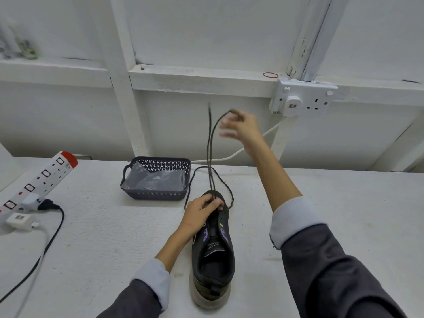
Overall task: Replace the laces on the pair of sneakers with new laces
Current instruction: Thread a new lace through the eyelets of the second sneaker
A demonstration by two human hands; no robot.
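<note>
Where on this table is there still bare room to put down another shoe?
Bare white table lies right of the right sleeve, and between the black cable and the black sneaker. Crowded: the white power strip corner, and the navy plastic basket and dark lace loops beyond the toe.

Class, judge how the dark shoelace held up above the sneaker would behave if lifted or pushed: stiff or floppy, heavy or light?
Probably floppy: the shoelace runs straight only between the sneaker and the right hand holding it, while its slack loop lies curved on the table. Likely very light, being thin cord. Pushing it would probably just bunch it.
</note>
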